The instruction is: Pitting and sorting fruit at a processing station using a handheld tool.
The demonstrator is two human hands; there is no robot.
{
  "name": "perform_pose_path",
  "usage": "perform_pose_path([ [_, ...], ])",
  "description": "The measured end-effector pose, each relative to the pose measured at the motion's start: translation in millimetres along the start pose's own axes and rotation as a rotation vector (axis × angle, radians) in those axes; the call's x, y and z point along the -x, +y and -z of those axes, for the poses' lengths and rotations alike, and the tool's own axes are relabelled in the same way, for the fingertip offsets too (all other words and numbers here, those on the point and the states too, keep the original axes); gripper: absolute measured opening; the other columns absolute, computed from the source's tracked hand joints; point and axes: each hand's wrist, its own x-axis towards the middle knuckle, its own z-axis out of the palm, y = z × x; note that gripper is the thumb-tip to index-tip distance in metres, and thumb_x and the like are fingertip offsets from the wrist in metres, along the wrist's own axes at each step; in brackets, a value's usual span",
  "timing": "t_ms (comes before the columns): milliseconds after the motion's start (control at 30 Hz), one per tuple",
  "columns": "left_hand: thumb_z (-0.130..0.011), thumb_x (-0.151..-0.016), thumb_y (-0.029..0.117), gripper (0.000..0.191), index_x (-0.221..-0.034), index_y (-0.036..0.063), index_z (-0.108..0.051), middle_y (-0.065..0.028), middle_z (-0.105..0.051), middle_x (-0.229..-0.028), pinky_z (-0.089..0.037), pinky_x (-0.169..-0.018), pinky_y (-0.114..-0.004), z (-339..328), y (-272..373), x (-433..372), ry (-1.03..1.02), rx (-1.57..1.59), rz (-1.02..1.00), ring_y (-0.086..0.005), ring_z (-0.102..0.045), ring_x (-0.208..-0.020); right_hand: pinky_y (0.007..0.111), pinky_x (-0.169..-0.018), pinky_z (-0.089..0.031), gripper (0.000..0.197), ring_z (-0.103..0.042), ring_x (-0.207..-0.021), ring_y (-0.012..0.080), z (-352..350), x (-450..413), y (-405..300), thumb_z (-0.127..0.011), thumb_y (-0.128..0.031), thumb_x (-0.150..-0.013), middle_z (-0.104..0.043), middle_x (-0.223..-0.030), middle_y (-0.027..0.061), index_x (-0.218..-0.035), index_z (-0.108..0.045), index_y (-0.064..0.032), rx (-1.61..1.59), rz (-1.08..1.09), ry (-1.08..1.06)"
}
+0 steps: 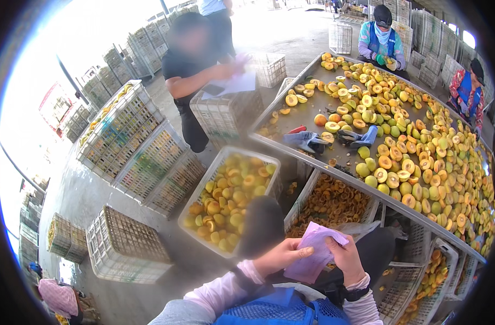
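Observation:
My left hand (pixel 283 255) and my right hand (pixel 347 257) hold folded pink paper (pixel 313 252) above my lap. The left thumb lies across its near side, and the right thumb and fingers pinch the upper right corner. Whether it is one sheet or several, I cannot tell. Beyond my hands stands a plastic crate (pixel 303 195) of brownish-orange fruit scraps under the table edge. Left of my knee, another crate (pixel 276 185) holds yellow fruit, many pieces halved.
A metal-topped table (pixel 318 101) bears heaped halved stone fruit (pixel 426 162), work gloves (pixel 306 140) and a red-handled tool (pixel 298 129). Across a crate with papers (pixel 249 83), a person (pixel 190 57) moves a blurred hand. Stacked crates (pixel 137 150) stand left. Two workers (pixel 381 44) sit beyond the table.

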Motion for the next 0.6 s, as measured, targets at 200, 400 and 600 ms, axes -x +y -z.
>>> perform_pose_path([
  [200,-0.057,-0.095,0.030,0.034,-0.112,0.0010,-0.061,-0.0009,-0.063,-0.098,-0.048,-0.078,-0.026,5.7,-1.8,-9.6,0.225,-0.090,-0.107,-0.0078,-0.057,-0.088,0.021,-0.073,-0.043,0.025,-0.052,-0.083,0.0050,-17.0,-33.9,-10.4,-0.058,-0.011,-0.093,-0.062,-0.094,0.0014,-0.114,-0.060,0.0023,0.014,0.090,-0.055],
  [400,-0.056,-0.096,0.024,0.028,-0.109,0.0002,-0.063,-0.0024,-0.065,-0.096,-0.049,-0.075,-0.026,10.2,20.1,0.8,0.629,0.033,-0.405,-0.0085,-0.059,-0.086,0.024,-0.083,-0.046,0.043,-0.055,-0.095,0.0089,-27.0,-37.6,3.1,-0.063,-0.008,-0.089,-0.061,-0.106,0.0074,-0.128,-0.048,0.0003,-0.188,-0.058,-0.196],
  [600,-0.056,-0.096,0.025,0.030,-0.110,-0.0004,-0.063,-0.0019,-0.065,-0.099,-0.047,-0.080,-0.025,1.4,15.4,9.8,0.628,0.007,-0.550,-0.0087,-0.058,-0.090,0.025,-0.080,-0.047,0.033,-0.055,-0.089,0.0072,-53.2,-32.6,17.2,-0.065,-0.015,-0.089,-0.064,-0.098,0.0028,-0.118,-0.058,-0.0005,0.040,-0.131,-0.162],
])
